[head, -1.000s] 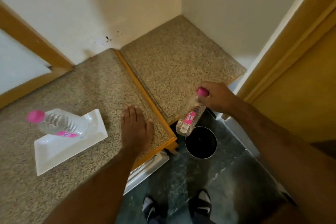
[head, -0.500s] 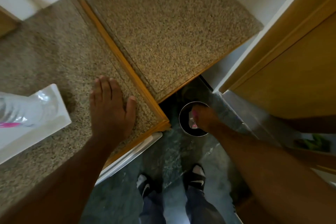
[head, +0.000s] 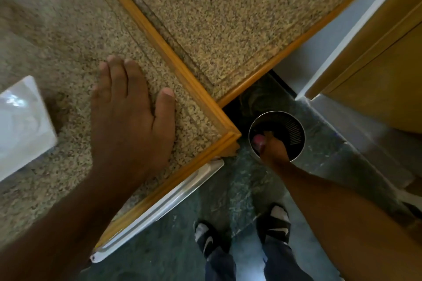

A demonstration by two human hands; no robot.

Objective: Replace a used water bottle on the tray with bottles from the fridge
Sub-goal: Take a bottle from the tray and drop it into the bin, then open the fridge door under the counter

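Counter closer; right hand [head: 272, 147] deeper in bin [head: 296, 130]

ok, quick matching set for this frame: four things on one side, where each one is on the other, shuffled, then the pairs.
Things:
1. left hand
2. right hand
3. bin
4. tray

Places:
A. on the floor beside the counter corner
B. flat on the speckled counter
C. at the left edge of the view, on the counter
D. down inside the bin's mouth, with a pink bottle cap at its fingers

Pairs: 1-B, 2-D, 3-A, 4-C
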